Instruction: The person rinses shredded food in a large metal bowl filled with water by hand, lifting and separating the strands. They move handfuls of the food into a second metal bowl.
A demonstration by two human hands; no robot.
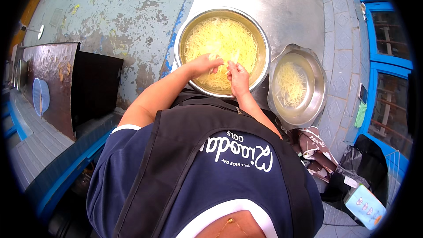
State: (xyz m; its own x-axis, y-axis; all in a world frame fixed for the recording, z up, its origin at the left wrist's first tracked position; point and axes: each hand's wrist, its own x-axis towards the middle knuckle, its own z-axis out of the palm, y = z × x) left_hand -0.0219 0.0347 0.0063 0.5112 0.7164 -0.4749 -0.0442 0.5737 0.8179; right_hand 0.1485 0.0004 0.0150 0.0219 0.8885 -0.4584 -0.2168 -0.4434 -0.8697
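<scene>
A large round metal basin stands before me, filled with pale yellow shredded strands, which look like shredded potato. Over its near part is my left hand, fingers curled and a few pale strands at them. Close beside it, my right hand has thumb and forefinger pinched together, with pale strands at the fingertips. The two hands nearly meet. To the right, a metal bowl with a wavy rim holds a smaller heap of the same shreds in what looks like water.
Both vessels stand by a metal worktop. A worn painted surface lies at left, beyond a dark table with a blue plastic basket. At lower right are a patterned cloth, black plastic bags and a light blue package.
</scene>
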